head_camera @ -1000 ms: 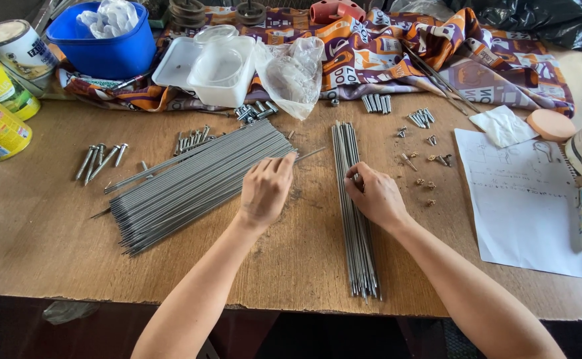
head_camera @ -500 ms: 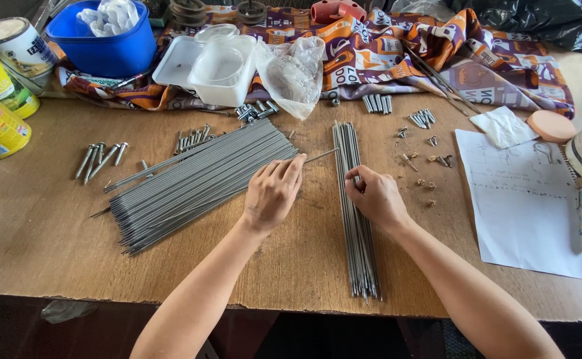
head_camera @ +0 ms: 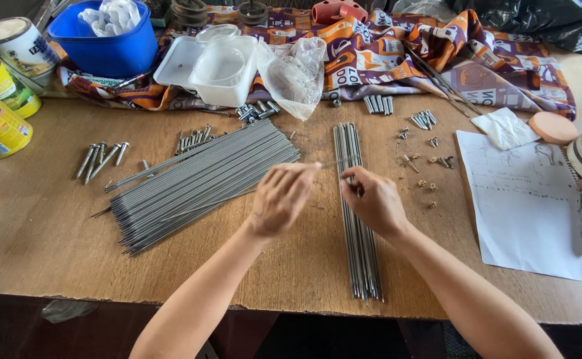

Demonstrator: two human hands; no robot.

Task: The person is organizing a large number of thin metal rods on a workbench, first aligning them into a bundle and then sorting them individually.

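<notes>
left hand (head_camera: 281, 199): grip pinched shut on single thin rod (head_camera: 327, 163), held just above bench (head_camera: 38, 246)
right hand (head_camera: 374, 199): grip closed on rod's other end, resting over narrow rod bundle (head_camera: 357, 252)
thin rod: spans between both hands, centre of bench
narrow rod bundle: runs 12 to 6 under right hand
big rod pile (head_camera: 198, 183): at 9 o'clock of left hand, slanted
screws (head_camera: 98, 158): 10 o'clock, loose
paper sheet (head_camera: 527, 199): 3 o'clock
blue tub (head_camera: 108, 46): 11 o'clock, far edge

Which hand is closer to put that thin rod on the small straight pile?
Probably the right hand: it rests on the small straight pile, pinching the thin rod; the left hand is beside it.
</notes>
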